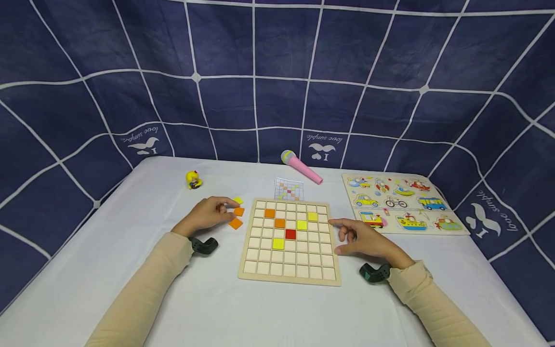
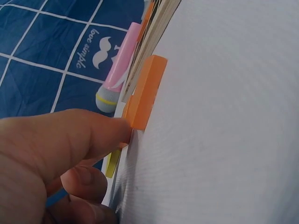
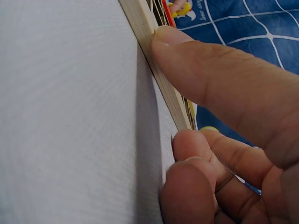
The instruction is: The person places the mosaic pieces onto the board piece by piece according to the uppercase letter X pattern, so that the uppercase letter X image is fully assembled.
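Note:
A wooden grid board (image 1: 289,277) lies in the middle of the white table, with orange (image 1: 270,213), yellow (image 1: 301,225) and red (image 1: 290,234) tiles set in its cells. Left of it lie three loose tiles: a yellow tile (image 1: 237,200) and two orange tiles (image 1: 236,223). My left hand (image 1: 210,213) curls at them, its fingertips (image 2: 119,130) pinching the edge of an orange tile (image 2: 145,93). My right hand (image 1: 364,239) rests right of the board. Its index finger (image 3: 196,70) touches the board's side edge (image 3: 140,21), and its other fingers are loosely bent.
A pink toy microphone (image 1: 302,166) and a small pattern card (image 1: 288,189) lie behind the board. A picture puzzle of vehicles (image 1: 401,201) sits at the right, a small yellow figure (image 1: 193,180) at the back left. Blue checked cloth walls surround the table.

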`<state>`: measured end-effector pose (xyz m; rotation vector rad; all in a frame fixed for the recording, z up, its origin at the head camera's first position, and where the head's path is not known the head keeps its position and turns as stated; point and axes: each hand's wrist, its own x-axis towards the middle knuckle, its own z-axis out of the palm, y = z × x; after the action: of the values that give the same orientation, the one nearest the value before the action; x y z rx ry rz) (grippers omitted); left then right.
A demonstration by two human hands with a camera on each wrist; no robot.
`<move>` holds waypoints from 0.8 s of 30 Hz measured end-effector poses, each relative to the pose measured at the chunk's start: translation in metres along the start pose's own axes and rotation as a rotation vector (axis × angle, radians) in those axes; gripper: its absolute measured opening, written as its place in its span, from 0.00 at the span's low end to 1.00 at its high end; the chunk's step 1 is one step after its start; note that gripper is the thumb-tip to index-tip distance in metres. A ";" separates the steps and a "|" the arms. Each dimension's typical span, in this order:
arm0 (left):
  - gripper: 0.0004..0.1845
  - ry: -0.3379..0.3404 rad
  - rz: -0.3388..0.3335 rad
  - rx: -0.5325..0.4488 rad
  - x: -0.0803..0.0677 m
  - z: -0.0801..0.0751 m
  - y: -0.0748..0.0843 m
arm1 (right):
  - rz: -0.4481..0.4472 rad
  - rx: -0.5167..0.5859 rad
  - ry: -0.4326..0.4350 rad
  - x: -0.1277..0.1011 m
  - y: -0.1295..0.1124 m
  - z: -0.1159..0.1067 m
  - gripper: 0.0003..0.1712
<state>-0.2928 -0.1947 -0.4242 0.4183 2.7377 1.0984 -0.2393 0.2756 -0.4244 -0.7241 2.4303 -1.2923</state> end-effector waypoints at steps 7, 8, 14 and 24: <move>0.20 0.003 0.003 0.002 0.000 0.001 0.000 | 0.013 0.002 0.002 0.000 -0.003 0.001 0.45; 0.20 0.004 0.001 0.003 0.000 0.001 0.001 | 0.015 0.002 0.002 0.000 -0.003 0.001 0.45; 0.21 0.001 -0.008 0.004 0.000 0.000 0.001 | 0.016 0.008 0.000 0.000 -0.003 0.001 0.45; 0.19 0.044 -0.006 -0.031 0.000 0.002 0.000 | 0.011 0.000 0.002 0.000 -0.002 0.000 0.45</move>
<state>-0.2921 -0.1940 -0.4257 0.3862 2.7533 1.1611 -0.2383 0.2745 -0.4229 -0.7081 2.4326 -1.2897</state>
